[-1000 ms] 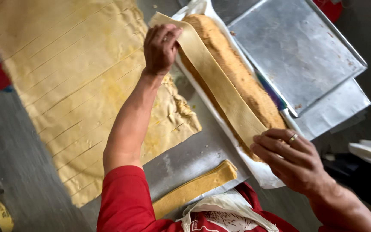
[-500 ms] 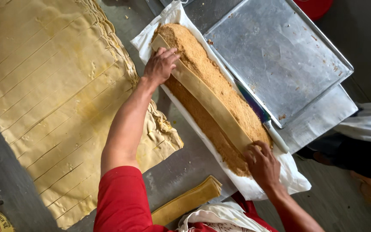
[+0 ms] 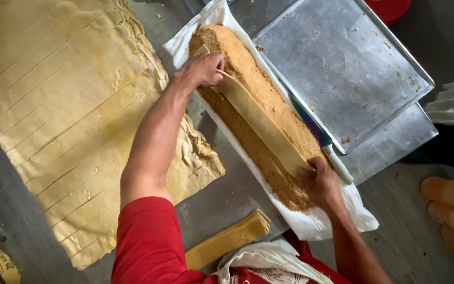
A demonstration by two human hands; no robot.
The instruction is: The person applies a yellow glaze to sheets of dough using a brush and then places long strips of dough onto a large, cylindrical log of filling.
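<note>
Both hands grip one dough strip (image 3: 261, 123): left hand (image 3: 202, 69) pinches its 11 o'clock end, right hand (image 3: 320, 183) its 5 o'clock end. The strip lies along the crumb mound (image 3: 248, 73) on white paper (image 3: 311, 223).

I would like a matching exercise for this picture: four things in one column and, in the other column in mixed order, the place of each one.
Things:
1. dough strip
2. scored dough sheet
3. metal tray
4. folded strips

Places:
A. near the person's body, at the table edge
B. right of the crumb mound, bare
C. on the crumbs, between left hand and right hand
D. spread at the left

Pairs: 1-C, 2-D, 3-B, 4-A
</note>
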